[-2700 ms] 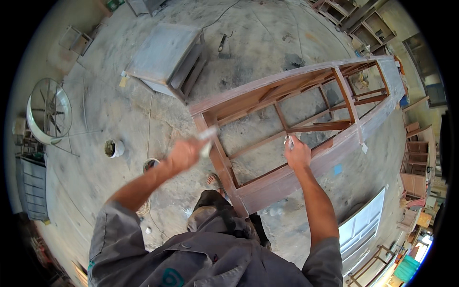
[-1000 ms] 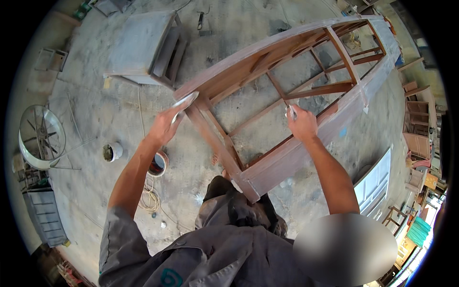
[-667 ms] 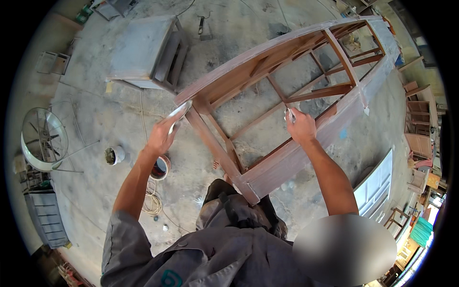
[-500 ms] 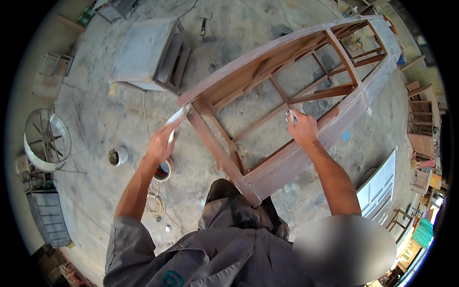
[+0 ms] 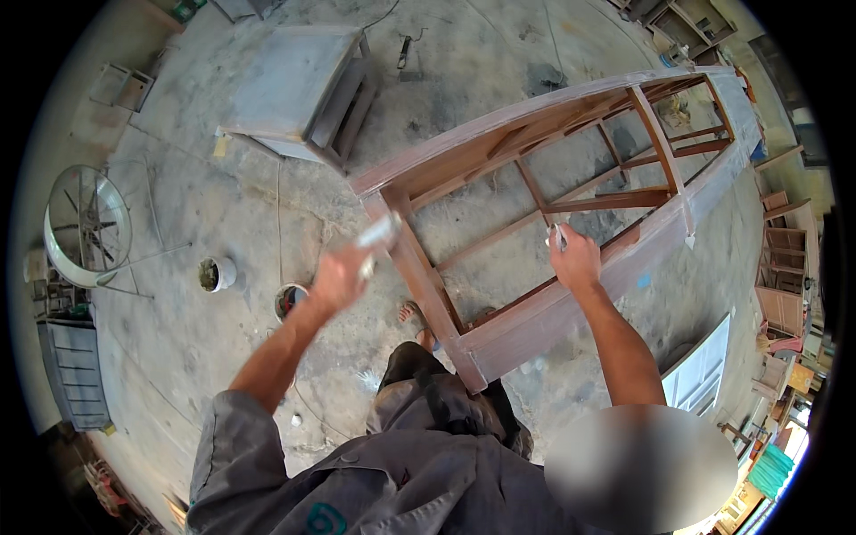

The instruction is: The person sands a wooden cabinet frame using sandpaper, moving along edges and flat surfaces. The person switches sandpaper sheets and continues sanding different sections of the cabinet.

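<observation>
A long wooden furniture frame, reddish brown with whitish smears, leans away from me toward the upper right, its near end at my legs. My left hand is closed around a flat, whitish, blade-like tool, blurred by motion. The tool's tip lies at the frame's left end board, where touching or apart cannot be told. Over the frame's opening, just inside its right-hand board, my right hand is closed with a small white object showing at its fingers. Most of that object is hidden in the grip.
A greyish wooden cabinet stands beyond at the left. Two buckets sit on the floor left of me, near a large round fan. A white panel lies at the right, and wooden furniture lines the right side.
My left hand has moved right and slightly down with its tool, from the frame's corner along the end board. My right hand keeps its place against the frame. The whole view has shifted slightly.
</observation>
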Tool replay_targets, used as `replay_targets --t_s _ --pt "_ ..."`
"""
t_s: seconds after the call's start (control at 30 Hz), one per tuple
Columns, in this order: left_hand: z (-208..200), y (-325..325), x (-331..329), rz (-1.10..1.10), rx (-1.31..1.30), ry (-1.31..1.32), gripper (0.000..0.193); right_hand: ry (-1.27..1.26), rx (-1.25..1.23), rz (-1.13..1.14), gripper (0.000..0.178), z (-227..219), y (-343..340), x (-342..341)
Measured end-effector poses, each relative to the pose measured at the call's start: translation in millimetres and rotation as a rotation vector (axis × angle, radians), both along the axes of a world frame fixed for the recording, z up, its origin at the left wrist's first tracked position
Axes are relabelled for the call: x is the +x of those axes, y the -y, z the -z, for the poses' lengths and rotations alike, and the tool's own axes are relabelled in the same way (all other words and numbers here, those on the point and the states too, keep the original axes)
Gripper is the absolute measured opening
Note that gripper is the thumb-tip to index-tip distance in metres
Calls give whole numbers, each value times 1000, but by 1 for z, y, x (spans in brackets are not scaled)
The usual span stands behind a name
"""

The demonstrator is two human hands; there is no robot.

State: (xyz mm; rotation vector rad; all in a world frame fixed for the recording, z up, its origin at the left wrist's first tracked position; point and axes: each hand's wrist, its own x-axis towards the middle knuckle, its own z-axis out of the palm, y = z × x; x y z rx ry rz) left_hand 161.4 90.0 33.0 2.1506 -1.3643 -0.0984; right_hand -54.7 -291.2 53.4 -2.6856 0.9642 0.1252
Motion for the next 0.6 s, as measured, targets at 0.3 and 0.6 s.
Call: replay_targets --t_s 0.3,0.6 --pt "-3 -9 -7 45 -54 -19 58 7 12 5 27 1 1 1" --pt "14 -26 -72 127 10 -59 55 37 7 8 26 -7 -4 1"
